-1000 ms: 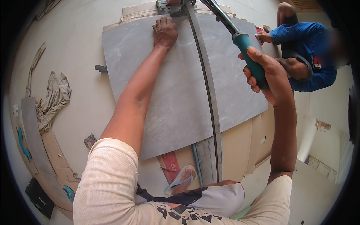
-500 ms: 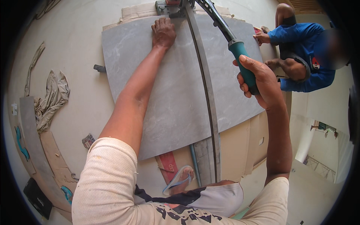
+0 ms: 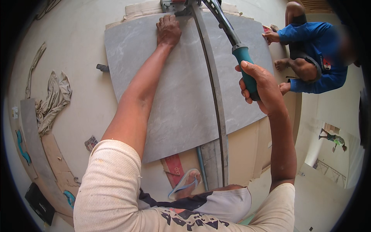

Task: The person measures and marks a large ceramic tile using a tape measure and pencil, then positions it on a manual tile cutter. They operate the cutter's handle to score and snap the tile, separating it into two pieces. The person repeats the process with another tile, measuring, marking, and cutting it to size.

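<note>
A large grey marbled tile (image 3: 177,104) lies on a manual tile cutter, and the cutter's long metal rail (image 3: 211,71) crosses over it from far to near. My left hand (image 3: 169,31) rests on the tile near its far edge, left of the rail, fingers extended over the surface. Closed around the teal grip of the cutter's handle (image 3: 241,54) is my right hand (image 3: 266,87), thumb along the top. The handle's black lever (image 3: 222,21) slants up to the cutting head (image 3: 189,9) at the far end of the rail.
A co-worker in blue (image 3: 313,34) squats at the right, one hand at the tile's right edge. Crumpled cloth (image 3: 54,102), a grey tile strip (image 3: 36,135) and a black case (image 3: 39,203) lie left. Cardboard (image 3: 245,149) is under the tile. Another person (image 3: 334,138) stands far right.
My right hand and the handle have shifted slightly left and nearer me. The co-worker's lower hand has come into view by the tile's right side. My left hand stays nearly in place.
</note>
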### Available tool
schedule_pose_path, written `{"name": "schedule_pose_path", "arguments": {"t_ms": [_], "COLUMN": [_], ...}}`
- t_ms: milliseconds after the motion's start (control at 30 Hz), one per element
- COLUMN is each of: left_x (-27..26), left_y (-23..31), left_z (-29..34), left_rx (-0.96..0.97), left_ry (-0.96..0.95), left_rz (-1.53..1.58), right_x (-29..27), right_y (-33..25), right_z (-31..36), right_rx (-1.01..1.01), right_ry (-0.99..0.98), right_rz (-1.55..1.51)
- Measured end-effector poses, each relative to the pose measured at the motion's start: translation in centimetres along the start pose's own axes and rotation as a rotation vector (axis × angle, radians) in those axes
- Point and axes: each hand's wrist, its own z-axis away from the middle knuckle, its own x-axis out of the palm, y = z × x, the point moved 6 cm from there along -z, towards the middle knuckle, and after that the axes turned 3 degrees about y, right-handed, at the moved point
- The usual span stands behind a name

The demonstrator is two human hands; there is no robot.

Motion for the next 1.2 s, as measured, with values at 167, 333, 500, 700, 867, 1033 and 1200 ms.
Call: {"name": "schedule_pose_path", "arguments": {"t_ms": [167, 333, 500, 700, 867, 1033, 1200], "left_x": [0.1, -0.2, -0.8, -6.5, -14.0, -21.3, -22.2], "left_y": [-0.1, -0.1, -1.1, -2.2, -6.3, -10.4, -15.2], "left_z": [-0.1, -0.2, 0.4, 1.5, 3.4, 9.6, 16.8], "left_rx": [-0.002, -0.033, -0.039, 0.081, 0.035, -0.241, -0.676], "left_ry": [-0.005, -0.024, -0.037, -0.133, -0.279, -0.196, -0.195], "left_rz": [-0.079, -0.035, 0.047, 0.012, -0.103, -0.199, -0.029], "right_x": [0.5, 0.8, 0.8, 0.7, 0.5, 0.0, -0.9], "right_y": [0.4, 0.6, 0.7, 0.7, 0.5, 0.3, -1.3], "right_z": [0.1, 0.3, 0.6, 1.0, 0.8, 0.8, 3.3], "right_rx": [-0.006, -0.039, -0.082, -0.11, -0.113, -0.078, -0.101], "right_ry": [0.006, 0.05, 0.062, 0.086, 0.069, 0.073, 0.059], "right_rz": [-0.054, -0.011, -0.003, 0.012, 0.023, 0.027, -0.038]}}
